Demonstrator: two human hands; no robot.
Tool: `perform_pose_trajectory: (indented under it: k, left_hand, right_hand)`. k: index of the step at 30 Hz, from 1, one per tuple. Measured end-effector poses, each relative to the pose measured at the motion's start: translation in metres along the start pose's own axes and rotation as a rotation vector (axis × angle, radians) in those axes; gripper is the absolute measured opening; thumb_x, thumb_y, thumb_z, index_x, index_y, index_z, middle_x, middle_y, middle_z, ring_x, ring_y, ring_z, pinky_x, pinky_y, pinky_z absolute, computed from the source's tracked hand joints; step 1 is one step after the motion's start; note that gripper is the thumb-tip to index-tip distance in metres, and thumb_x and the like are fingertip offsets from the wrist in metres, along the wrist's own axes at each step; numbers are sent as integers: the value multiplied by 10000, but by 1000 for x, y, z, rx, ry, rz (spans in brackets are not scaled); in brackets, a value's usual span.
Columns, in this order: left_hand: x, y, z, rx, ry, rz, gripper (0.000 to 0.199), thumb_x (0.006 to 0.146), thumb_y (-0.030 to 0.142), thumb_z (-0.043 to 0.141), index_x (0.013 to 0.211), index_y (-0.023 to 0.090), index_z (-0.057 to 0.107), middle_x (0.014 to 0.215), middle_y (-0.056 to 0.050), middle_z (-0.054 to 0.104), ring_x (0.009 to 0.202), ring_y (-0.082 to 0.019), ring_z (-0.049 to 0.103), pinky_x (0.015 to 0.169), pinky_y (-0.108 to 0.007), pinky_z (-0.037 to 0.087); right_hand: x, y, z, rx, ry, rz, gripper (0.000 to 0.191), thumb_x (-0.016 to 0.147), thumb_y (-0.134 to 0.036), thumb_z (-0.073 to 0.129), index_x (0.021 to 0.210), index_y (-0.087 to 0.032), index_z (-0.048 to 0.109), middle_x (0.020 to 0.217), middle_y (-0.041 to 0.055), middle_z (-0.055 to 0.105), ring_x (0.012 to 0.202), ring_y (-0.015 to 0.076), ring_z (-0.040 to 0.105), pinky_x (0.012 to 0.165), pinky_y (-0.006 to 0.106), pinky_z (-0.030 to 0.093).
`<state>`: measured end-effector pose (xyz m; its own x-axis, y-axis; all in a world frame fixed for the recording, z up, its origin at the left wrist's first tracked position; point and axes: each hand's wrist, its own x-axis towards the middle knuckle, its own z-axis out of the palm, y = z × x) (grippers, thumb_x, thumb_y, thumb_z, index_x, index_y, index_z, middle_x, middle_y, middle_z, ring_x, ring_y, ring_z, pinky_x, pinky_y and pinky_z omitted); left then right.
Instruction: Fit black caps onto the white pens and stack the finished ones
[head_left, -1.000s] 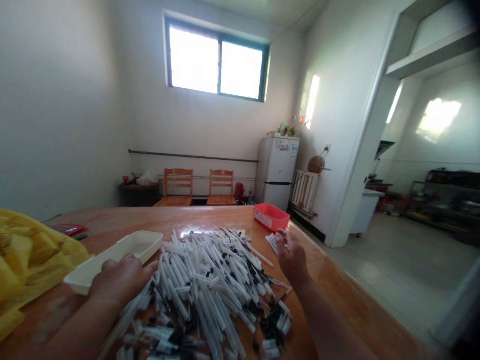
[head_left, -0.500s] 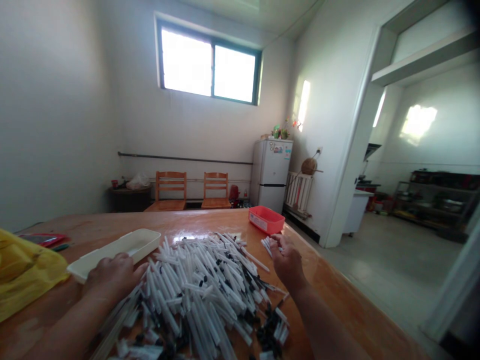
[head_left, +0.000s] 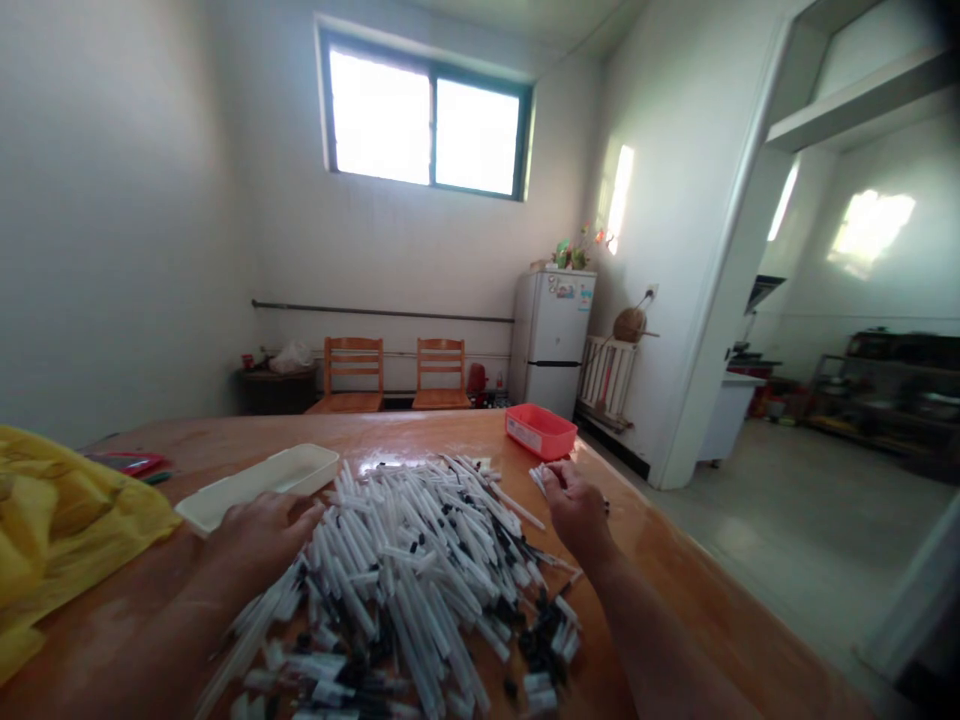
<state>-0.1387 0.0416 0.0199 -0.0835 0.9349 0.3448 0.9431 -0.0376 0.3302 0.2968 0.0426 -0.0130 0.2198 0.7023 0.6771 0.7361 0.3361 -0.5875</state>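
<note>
A large heap of clear white plastic tubes (head_left: pixel 412 560) with small black pieces among them lies on the wooden table. My left hand (head_left: pixel 266 535) rests at the heap's left edge, in front of a cream tray (head_left: pixel 300 465); its fingers are close together, and what they hold, if anything, is hidden. My right hand (head_left: pixel 574 505) is to the right of the heap, its fingers closed on several short white pieces (head_left: pixel 538 478). Just beyond it stands a red plastic basket (head_left: pixel 540 432). Black caps (head_left: pixel 544 640) lie near the heap's right front.
A crumpled yellow bag (head_left: pixel 67 530) covers the table's left side, with a red item (head_left: pixel 142 463) behind it. Two wooden chairs (head_left: pixel 354 375) stand beyond the table (head_left: pixel 420 425). A fridge (head_left: pixel 556 330) is at the back, by a radiator.
The view has shifted slightly, so most things sit a little further right. My right hand still grips the white pieces near the red basket. A small dark piece now shows beside that hand.
</note>
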Motion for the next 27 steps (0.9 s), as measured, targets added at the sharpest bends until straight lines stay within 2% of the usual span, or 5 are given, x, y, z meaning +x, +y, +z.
perform_pose_trajectory:
  k: [4, 8, 15, 21, 27]
  left_hand:
    - [-22, 25, -6, -81, -60, 54, 518, 866, 571, 460, 1071, 195, 751, 1107, -102, 767, 1064, -313, 680, 855, -343, 490]
    - [-41, 57, -2, -180, -86, 80, 516, 879, 558, 479, 1089, 164, 737, 1104, -102, 772, 1055, -284, 694, 881, -319, 496]
    - [-56, 113, 7, -333, -74, 166, 381, 899, 457, 495, 1076, 201, 715, 1050, -63, 778, 990, -243, 712, 849, -295, 510]
    - [-60, 114, 29, -325, -4, 148, 277, 897, 335, 478, 1018, 220, 699, 1008, -72, 765, 987, -254, 696, 868, -336, 490]
    - [-61, 104, 38, -289, -21, 154, 258, 888, 301, 480, 996, 225, 702, 1000, -76, 757, 1006, -266, 681, 870, -346, 471]
  right_hand:
    - [-2, -3, 2, 8, -50, -5, 305, 951, -388, 440, 820, -195, 636, 797, 66, 670, 762, 207, 593, 719, 297, 414]
    - [-4, -11, 4, 18, -178, -16, 254, 913, -345, 478, 759, -195, 612, 750, 51, 655, 707, 188, 575, 690, 289, 396]
    - [-10, -31, 0, 68, -342, -47, 249, 888, -308, 500, 695, -187, 601, 649, 4, 610, 628, 150, 553, 599, 250, 371]
    - [-18, -52, -14, 146, -592, -88, 198, 854, -287, 561, 713, -165, 627, 632, -27, 575, 610, 121, 515, 549, 217, 333]
    - [-33, -79, -30, 43, -902, -217, 268, 805, -456, 681, 783, -188, 672, 679, -36, 623, 601, 106, 506, 527, 206, 294]
